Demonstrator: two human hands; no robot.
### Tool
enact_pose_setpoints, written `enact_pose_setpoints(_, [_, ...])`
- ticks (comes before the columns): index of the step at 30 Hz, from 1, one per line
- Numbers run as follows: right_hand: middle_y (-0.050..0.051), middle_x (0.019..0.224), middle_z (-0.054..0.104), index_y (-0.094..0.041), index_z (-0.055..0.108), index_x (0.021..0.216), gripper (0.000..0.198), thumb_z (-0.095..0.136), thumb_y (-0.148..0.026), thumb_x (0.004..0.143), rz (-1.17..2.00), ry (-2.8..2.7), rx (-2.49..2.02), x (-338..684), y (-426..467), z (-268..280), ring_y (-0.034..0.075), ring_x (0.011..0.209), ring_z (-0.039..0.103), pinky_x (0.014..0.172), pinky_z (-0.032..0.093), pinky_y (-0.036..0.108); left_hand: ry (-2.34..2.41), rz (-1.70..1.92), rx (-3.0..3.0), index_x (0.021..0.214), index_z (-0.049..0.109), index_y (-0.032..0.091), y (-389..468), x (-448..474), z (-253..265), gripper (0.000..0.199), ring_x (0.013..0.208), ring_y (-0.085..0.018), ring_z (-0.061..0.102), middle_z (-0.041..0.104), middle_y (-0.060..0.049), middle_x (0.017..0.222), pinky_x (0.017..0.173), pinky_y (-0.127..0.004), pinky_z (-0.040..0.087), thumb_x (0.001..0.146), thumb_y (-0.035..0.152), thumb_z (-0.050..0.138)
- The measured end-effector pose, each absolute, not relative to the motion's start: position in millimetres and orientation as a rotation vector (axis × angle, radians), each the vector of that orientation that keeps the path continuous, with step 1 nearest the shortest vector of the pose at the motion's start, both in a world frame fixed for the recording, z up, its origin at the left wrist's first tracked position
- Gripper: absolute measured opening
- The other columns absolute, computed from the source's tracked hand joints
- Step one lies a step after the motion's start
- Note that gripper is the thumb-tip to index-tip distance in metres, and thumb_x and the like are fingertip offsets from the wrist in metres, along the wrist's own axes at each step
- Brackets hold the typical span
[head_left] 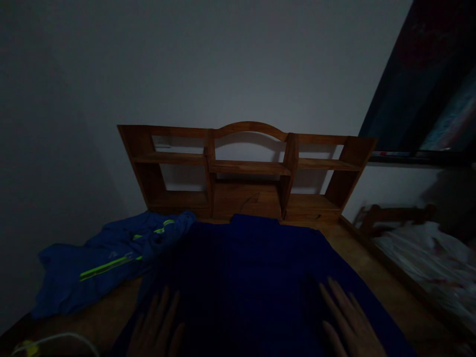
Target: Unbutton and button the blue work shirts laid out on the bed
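Observation:
A dark blue collared garment [256, 277], perhaps a shirt or jacket, is spread out on the wooden desk with its collar toward the shelf. My left hand [158, 325] is over its lower left part, fingers apart and stretched forward. Over the lower right part is my right hand [349, 320], likewise flat with spread fingers. Neither hand holds anything. The dim light does not show clearly whether the palms press on the cloth. Left of the garment lies a crumpled blue jacket [111, 255] with bright yellow-green zips, touching its edge.
A wooden shelf unit [249, 168] with several compartments stands against the wall behind the desk [357, 243]. A pale cord [67, 335] and a yellow item [31, 348] are at the bottom left. To the right are a whitish cloth [427, 253] and a dark window [427, 89].

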State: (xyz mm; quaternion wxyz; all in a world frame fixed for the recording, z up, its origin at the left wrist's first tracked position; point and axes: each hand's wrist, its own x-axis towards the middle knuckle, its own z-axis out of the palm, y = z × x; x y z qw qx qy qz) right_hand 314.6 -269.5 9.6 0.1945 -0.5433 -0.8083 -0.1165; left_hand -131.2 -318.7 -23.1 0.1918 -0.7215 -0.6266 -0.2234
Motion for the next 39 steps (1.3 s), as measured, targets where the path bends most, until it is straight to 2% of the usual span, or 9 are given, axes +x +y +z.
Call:
enact_pose_setpoints(5, [-0.003,0.146,0.021,-0.036,0.019,0.141,0.058,0.039,-0.046,0.087,-0.110,-2.538,-1.343,259,-274,15,0.027,0.131,0.028,0.105,0.029,0.052,-1.712,-0.435,-2.203,0.135,0.033,0.038,-297,-69,-3,0.054,0.134,-0.026,0.025,0.032,0.002,0.144,0.102,-0.055,0.030,0.082,0.033,0.044])
enact_pose_setpoints(10, [-0.006,0.143,0.029,-0.037,0.030,0.137,0.050,0.032,-0.041,0.088,-0.296,-2.316,-1.535,377,-269,-25,0.025,0.132,0.027,0.106,0.028,0.053,-1.756,-0.340,-2.047,0.117,0.057,0.035,-304,-155,-36,0.048,0.135,-0.029,0.018,0.037,0.003,0.141,0.102,-0.061,0.024,0.076,0.015,0.041])
enact_pose_setpoints(14, [-0.009,0.143,0.028,-0.040,0.049,0.125,0.045,0.025,-0.035,0.088,-0.400,-2.246,-1.525,438,-265,-24,0.028,0.135,0.016,0.107,0.013,0.061,-1.959,-0.345,-1.815,0.111,0.062,0.023,-296,-167,-27,0.045,0.136,-0.031,0.012,0.043,-0.006,0.137,0.102,-0.064,0.020,0.079,0.012,0.033])
enact_pose_setpoints(16, [-0.008,0.145,0.024,-0.036,0.050,0.126,0.045,0.024,-0.035,0.089,-0.363,-2.284,-1.537,417,-255,-3,0.028,0.136,0.013,0.108,0.009,0.060,-1.964,-0.431,-1.874,0.114,0.061,0.020,-275,-133,-5,0.042,0.135,-0.033,0.015,0.042,-0.010,0.138,0.102,-0.063,0.021,0.084,0.018,0.031])
enact_pose_setpoints(20, [-0.003,0.148,0.016,-0.031,0.028,0.139,0.051,0.028,-0.045,0.091,-0.088,-2.393,-1.520,311,-224,43,0.024,0.137,0.011,0.111,0.008,0.052,-1.695,-0.530,-2.523,0.138,0.031,0.027,-214,-38,31,0.049,0.137,-0.025,0.015,0.026,-0.004,0.147,0.108,-0.050,0.020,0.091,0.040,0.030])
enact_pose_setpoints(24, [-0.004,0.146,0.025,-0.033,0.035,0.136,0.047,0.028,-0.048,0.091,0.297,-2.652,-1.281,253,-185,58,0.019,0.135,0.018,0.112,0.014,0.043,-1.462,-0.398,-3.000,0.141,0.017,0.033,-155,-2,27,0.053,0.137,-0.020,0.015,0.017,0.000,0.149,0.110,-0.042,0.015,0.091,0.049,0.025])
enact_pose_setpoints(27, [-0.002,0.140,0.037,-0.031,0.047,0.128,0.045,0.029,-0.050,0.091,0.292,-2.576,-1.452,271,-157,60,0.021,0.131,0.028,0.109,0.022,0.042,-1.526,-0.403,-2.894,0.140,0.022,0.033,-119,-31,14,0.052,0.137,-0.019,0.014,0.020,0.000,0.149,0.111,-0.042,0.008,0.091,0.051,0.022])
enact_pose_setpoints(34, [0.008,0.118,0.051,-0.017,0.051,0.116,0.030,0.045,-0.033,0.091,0.091,-2.324,-1.675,320,-150,80,0.019,0.104,0.053,0.088,0.045,0.040,-1.749,-0.364,-2.607,0.139,0.024,0.029,-85,-123,-1,0.050,0.136,-0.016,0.020,0.029,-0.001,0.146,0.109,-0.039,0.014,0.093,0.046,0.018])
enact_pose_setpoints(39, [0.010,0.131,0.042,-0.020,0.046,0.125,0.039,0.045,-0.037,0.090,-0.010,-2.260,-1.684,321,-180,79,0.024,0.116,0.044,0.098,0.036,0.048,-1.876,-0.386,-2.353,0.137,0.032,0.022,-88,-123,-12,0.050,0.135,-0.023,0.021,0.031,-0.006,0.145,0.108,-0.044,0.017,0.092,0.043,0.025])
